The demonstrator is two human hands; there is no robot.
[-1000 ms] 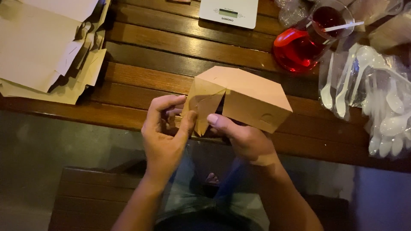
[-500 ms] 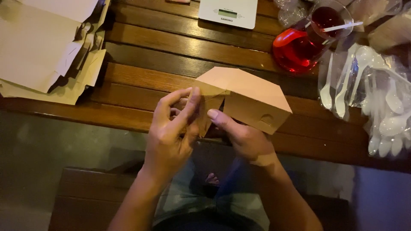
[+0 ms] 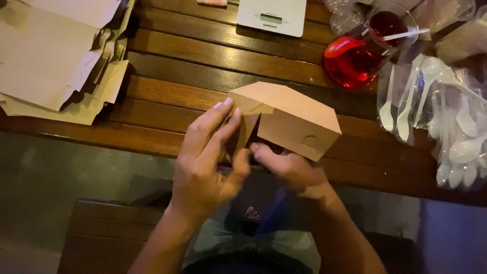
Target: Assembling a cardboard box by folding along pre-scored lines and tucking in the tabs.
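A tan cardboard box (image 3: 291, 116), partly folded, is held over the near edge of a dark wooden slat table (image 3: 203, 56). My left hand (image 3: 208, 162) presses flat against the box's left end flap, fingers pointing up. My right hand (image 3: 286, 167) grips the box from underneath, thumb by the left hand's thumb. A round notch shows on the box's front face.
A stack of flat unfolded cardboard blanks (image 3: 56, 56) lies at the left. A white kitchen scale (image 3: 271, 15) sits at the back. A red jug (image 3: 355, 58) and a glass of red drink (image 3: 388, 25) stand at right, beside bags of white plastic spoons (image 3: 436, 111).
My left hand has risen from curled fingers below the flap to lying flat over the box's left end. The box has turned slightly; my right hand stays underneath.
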